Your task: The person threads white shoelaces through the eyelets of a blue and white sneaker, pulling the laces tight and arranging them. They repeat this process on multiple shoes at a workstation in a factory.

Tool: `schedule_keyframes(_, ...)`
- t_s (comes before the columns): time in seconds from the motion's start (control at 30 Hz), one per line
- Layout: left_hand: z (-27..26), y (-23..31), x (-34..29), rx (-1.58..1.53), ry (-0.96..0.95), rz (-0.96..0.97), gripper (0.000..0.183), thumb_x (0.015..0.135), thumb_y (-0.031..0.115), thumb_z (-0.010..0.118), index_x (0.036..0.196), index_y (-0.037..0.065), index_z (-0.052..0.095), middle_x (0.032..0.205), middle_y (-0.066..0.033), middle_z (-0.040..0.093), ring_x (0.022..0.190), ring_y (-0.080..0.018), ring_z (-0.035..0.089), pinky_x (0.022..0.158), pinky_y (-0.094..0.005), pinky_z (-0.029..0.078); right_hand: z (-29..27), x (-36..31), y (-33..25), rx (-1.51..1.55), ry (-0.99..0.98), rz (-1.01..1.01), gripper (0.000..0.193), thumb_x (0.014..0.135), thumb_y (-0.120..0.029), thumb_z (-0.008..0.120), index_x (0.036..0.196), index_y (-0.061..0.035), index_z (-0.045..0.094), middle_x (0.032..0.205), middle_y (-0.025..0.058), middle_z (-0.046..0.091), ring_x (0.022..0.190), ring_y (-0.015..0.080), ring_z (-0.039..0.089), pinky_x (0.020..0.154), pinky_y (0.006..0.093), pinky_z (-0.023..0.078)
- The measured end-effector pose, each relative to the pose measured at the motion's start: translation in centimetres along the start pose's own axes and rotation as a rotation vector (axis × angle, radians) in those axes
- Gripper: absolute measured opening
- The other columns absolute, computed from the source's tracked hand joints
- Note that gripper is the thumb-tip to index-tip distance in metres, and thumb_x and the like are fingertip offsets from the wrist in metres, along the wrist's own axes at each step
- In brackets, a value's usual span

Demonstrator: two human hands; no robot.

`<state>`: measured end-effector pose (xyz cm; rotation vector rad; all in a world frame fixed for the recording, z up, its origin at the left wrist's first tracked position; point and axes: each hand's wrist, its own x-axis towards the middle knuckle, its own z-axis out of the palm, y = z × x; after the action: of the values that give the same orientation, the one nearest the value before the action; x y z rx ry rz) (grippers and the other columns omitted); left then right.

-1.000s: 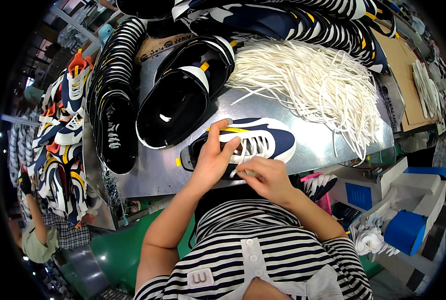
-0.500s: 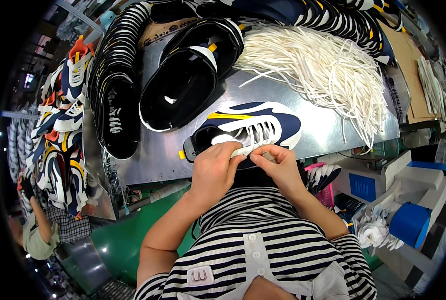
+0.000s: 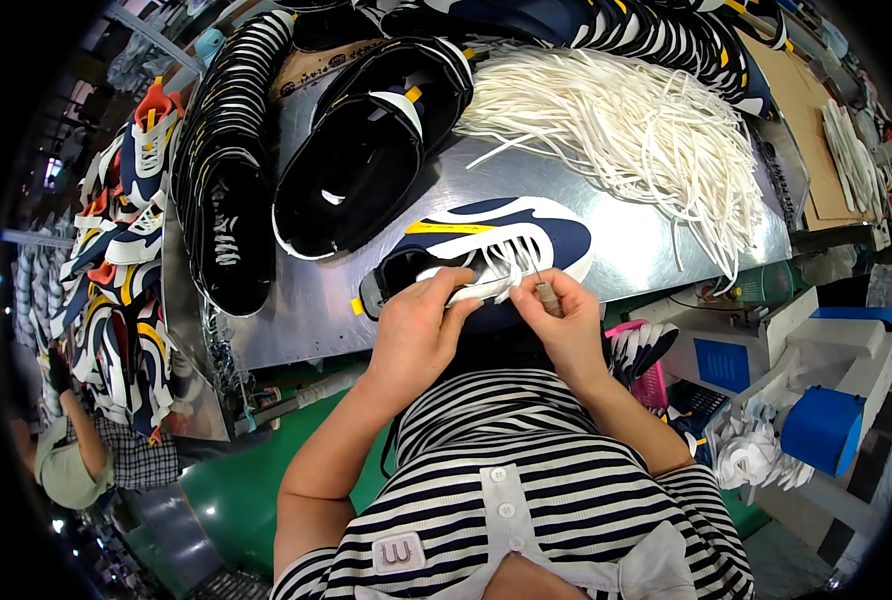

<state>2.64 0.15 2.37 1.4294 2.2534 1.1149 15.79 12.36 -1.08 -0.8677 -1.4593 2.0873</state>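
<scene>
A navy and white shoe upper [image 3: 466, 215] with a yellow stripe lies on the metal table in front of me, its toe to the right. White lace [image 3: 514, 258] crosses its throat in several rows. My left hand [image 3: 418, 325] is closed, pinching the near eyelet edge of the upper between thumb and fingers. Beside it, my right hand [image 3: 564, 325] grips a small tool [image 3: 549, 299] with a tan, wrapped-looking handle and a thin shaft. The tool's tip is too small to make out. Right thumb and fingertips are close to the near eyelet edge.
Behind the upper lies a large heap of white laces [image 3: 616, 140]. Black-lined uppers [image 3: 351, 185] stand to its left, near a long nested row [image 3: 231, 215]. Finished-looking shoes [image 3: 131, 260] hang at far left, near another person's arm [image 3: 84, 435]. A machine [image 3: 816, 390] stands at right.
My right hand has turned and spread slightly, so the tool's handle now shows more upright. My left hand keeps its pinch on the upper. The whole view has shifted slightly.
</scene>
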Motion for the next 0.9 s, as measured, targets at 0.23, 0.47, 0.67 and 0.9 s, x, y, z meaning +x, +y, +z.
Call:
schedule_keyframes(0.23, 0.6, 0.9, 1.1, 0.125, -0.071, -0.105, 0.020, 0.085, 0.016, 0.073, 0.096, 0.003, 0.062, 0.085, -0.0120, 0.067, 0.069, -0.0286, 0.065, 0.059, -0.0349, 0.048, -0.3, 1.6, 1.1, -0.298, -0.016, -0.202, 0.013, 0.087, -0.012, 0.072, 0.085, -0.0001, 0.067, 0.063, -0.0043, 0.056, 0.058, 0.0009, 0.045, 0.052, 0.0196, 0.036)
schedule_keyframes(0.47, 1.1, 0.4, 1.2, 0.207, -0.052, -0.047, 0.023, 0.087, 0.023, 0.070, 0.099, 0.007, 0.060, 0.063, -0.0108, 0.062, 0.054, -0.0306, 0.062, 0.050, -0.0391, 0.046, -2.0, -0.8, -0.7, -0.385, -0.175, -0.141, 0.017, 0.097, -0.014, 0.059, 0.102, 0.0007, 0.051, 0.074, 0.0072, 0.064, 0.065, 0.0124, 0.061, 0.061, 0.0256, 0.048)
schedule_keyframes(0.67, 1.4, -0.2, 1.1, 0.180, -0.059, -0.030, 0.024, 0.087, 0.017, 0.070, 0.102, 0.003, 0.057, 0.077, -0.0174, 0.067, 0.062, -0.0339, 0.066, 0.054, -0.0385, 0.048, -2.5, -0.5, -0.6, -0.445, -0.237, -0.135, 0.016, 0.097, -0.013, 0.058, 0.098, 0.0014, 0.052, 0.075, 0.0102, 0.066, 0.067, 0.0158, 0.066, 0.063, 0.0277, 0.050)
schedule_keyframes(0.9, 2.1, -0.4, 0.9, 0.204, -0.085, 0.349, 0.023, 0.086, 0.008, 0.066, 0.106, 0.000, 0.058, 0.063, -0.0098, 0.058, 0.056, -0.0264, 0.059, 0.054, -0.0367, 0.045, -0.7, 1.0, -1.0, -0.456, -0.222, -0.042, 0.013, 0.096, -0.011, 0.058, 0.096, 0.0005, 0.050, 0.070, 0.0101, 0.067, 0.065, 0.0214, 0.068, 0.059, 0.0313, 0.050)
